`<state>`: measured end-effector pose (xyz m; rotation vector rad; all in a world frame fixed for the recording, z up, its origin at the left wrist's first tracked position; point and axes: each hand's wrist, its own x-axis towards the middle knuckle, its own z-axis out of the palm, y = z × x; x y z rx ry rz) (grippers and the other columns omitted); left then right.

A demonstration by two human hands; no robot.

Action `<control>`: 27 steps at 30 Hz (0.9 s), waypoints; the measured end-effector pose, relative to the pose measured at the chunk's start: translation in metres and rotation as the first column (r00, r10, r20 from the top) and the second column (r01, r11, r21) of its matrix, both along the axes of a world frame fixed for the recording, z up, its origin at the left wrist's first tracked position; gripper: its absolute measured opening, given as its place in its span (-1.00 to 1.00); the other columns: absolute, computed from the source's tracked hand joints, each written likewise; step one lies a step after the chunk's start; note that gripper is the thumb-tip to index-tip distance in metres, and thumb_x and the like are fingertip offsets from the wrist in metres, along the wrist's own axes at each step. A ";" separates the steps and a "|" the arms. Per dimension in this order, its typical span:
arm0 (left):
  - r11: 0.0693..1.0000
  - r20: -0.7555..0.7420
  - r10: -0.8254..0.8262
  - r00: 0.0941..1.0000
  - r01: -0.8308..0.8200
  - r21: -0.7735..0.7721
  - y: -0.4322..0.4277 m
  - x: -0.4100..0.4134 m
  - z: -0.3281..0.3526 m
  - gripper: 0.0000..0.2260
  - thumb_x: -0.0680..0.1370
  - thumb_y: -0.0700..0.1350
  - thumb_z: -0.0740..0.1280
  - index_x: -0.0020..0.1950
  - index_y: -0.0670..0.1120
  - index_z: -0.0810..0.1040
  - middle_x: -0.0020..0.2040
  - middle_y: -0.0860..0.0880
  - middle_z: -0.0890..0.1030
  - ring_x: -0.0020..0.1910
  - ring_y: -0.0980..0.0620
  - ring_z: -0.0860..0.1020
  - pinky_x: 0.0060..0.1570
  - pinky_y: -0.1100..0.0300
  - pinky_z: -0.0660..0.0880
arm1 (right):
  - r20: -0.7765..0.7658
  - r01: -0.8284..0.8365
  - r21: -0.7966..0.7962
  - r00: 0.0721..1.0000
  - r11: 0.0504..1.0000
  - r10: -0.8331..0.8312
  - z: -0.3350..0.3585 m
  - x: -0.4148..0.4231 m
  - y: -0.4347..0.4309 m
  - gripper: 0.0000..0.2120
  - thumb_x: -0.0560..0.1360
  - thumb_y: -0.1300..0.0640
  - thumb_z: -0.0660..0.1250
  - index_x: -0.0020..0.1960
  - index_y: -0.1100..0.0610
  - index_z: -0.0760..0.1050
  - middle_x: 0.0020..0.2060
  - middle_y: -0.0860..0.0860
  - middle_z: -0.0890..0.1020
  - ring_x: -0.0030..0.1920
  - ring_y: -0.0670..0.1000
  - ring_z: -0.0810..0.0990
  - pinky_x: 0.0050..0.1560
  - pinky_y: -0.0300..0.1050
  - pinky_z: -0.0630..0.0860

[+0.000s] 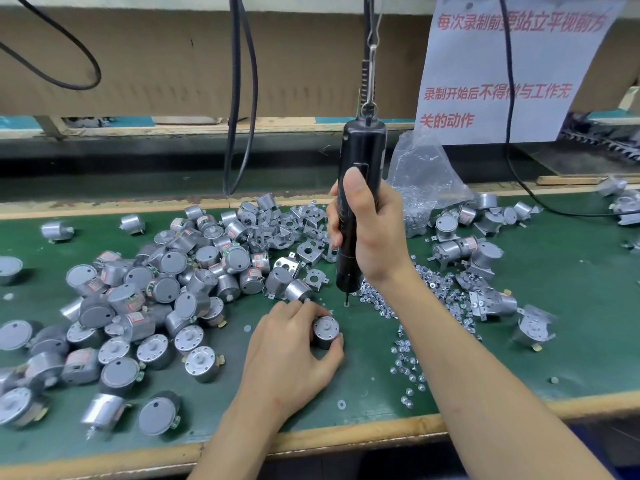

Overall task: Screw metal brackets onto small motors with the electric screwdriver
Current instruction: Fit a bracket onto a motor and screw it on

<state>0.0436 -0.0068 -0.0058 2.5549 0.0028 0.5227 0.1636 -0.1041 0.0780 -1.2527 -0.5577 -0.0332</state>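
Just right of the motor (326, 331) gripped by the left hand (289, 355), the right hand (372, 233) grips the upright electric screwdriver (358, 188) above the worktop (571, 341)

Right hand (372, 233) raised, fingers wrapped round upright black cylindrical electric screwdriver (363, 143), forearm angled in from lower right. Left hand (291, 351) low, fingertips pinching small silver round motor (326, 331).

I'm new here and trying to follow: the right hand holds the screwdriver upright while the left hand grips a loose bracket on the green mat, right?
Not quite. In the head view the left hand grips a motor, not a bracket. The right hand does hold the screwdriver upright over the mat.
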 end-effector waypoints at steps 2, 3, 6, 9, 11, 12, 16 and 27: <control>1.000 0.000 -0.003 1.000 0.003 -0.004 0.000 0.000 0.000 -0.82 0.40 0.08 0.41 -0.08 0.04 0.56 -0.30 0.19 0.36 -0.20 0.05 0.44 -0.20 0.12 0.42 | -0.006 0.007 0.004 1.000 1.000 -0.007 0.001 0.000 0.000 -0.44 0.50 -0.20 0.32 -0.17 0.34 0.35 -0.46 0.06 0.48 -0.53 0.04 0.42 -0.46 -0.16 0.39; 1.000 0.000 -0.005 1.000 0.005 -0.006 0.001 0.000 0.000 -0.82 0.41 0.08 0.41 -0.08 0.05 0.56 -0.30 0.19 0.36 -0.20 0.05 0.44 -0.20 0.12 0.42 | -0.006 0.010 0.006 1.000 1.000 -0.010 0.002 -0.001 -0.001 -0.47 0.50 -0.21 0.32 -0.18 0.30 0.37 -0.46 0.05 0.48 -0.54 0.03 0.42 -0.46 -0.17 0.39; 1.000 0.009 -0.009 1.000 0.010 -0.010 0.001 0.000 -0.001 -0.80 0.41 0.14 0.38 -0.07 0.06 0.55 -0.30 0.23 0.34 -0.20 0.09 0.43 -0.19 0.14 0.41 | 0.001 -0.010 0.017 1.000 1.000 0.010 0.008 -0.004 -0.001 -0.42 0.45 -0.36 0.40 -0.16 0.20 0.43 -0.47 0.02 0.49 -0.54 0.01 0.44 -0.46 -0.18 0.40; 0.999 0.020 0.004 1.000 -0.004 -0.035 0.000 0.001 -0.001 -0.72 0.43 0.23 0.33 -0.01 0.09 0.56 -0.32 0.29 0.32 -0.22 0.18 0.38 -0.21 0.21 0.32 | -0.007 -0.050 0.032 0.999 0.998 0.050 0.013 -0.010 -0.002 -0.33 0.36 -0.46 0.39 -0.15 0.19 0.43 -0.45 0.04 0.49 -0.53 0.01 0.44 -0.46 -0.17 0.40; 0.997 0.036 0.018 0.999 -0.015 -0.072 0.000 0.001 -0.001 -0.70 0.43 0.24 0.34 0.03 0.10 0.58 -0.35 0.30 0.32 -0.26 0.20 0.35 -0.23 0.23 0.29 | -0.020 -0.060 0.048 0.998 0.997 0.061 0.015 -0.013 -0.002 -0.35 0.39 -0.43 0.40 -0.14 0.19 0.44 -0.45 0.07 0.47 -0.53 0.03 0.42 -0.45 -0.16 0.38; 0.995 0.042 0.022 0.999 -0.017 -0.095 0.001 0.001 0.000 -0.71 0.43 0.23 0.34 0.05 0.11 0.59 -0.36 0.30 0.33 -0.28 0.21 0.35 -0.25 0.24 0.29 | -0.025 -0.059 0.056 0.998 0.997 0.060 0.016 -0.015 -0.003 -0.41 0.44 -0.37 0.40 -0.14 0.19 0.43 -0.46 0.08 0.46 -0.54 0.03 0.41 -0.45 -0.16 0.37; 0.988 0.064 0.007 0.998 0.003 -0.156 0.003 0.002 0.000 -0.75 0.45 0.18 0.36 0.05 0.12 0.62 -0.36 0.25 0.37 -0.31 0.25 0.41 -0.30 0.26 0.33 | -0.028 -0.067 0.086 0.997 0.994 0.070 0.025 -0.023 -0.006 -0.53 0.48 -0.25 0.31 -0.13 0.20 0.43 -0.47 0.09 0.43 -0.55 0.04 0.39 -0.45 -0.15 0.35; 0.980 0.079 -0.010 0.997 0.025 -0.196 0.006 0.005 -0.003 -0.86 0.50 0.08 0.39 -0.03 0.08 0.68 -0.38 0.13 0.35 -0.35 0.14 0.42 -0.31 0.27 0.36 | 0.006 -0.107 0.125 0.994 0.986 0.107 0.038 -0.036 -0.003 -0.30 0.33 -0.44 0.35 -0.09 0.24 0.42 -0.47 0.08 0.44 -0.55 0.03 0.39 -0.44 -0.15 0.35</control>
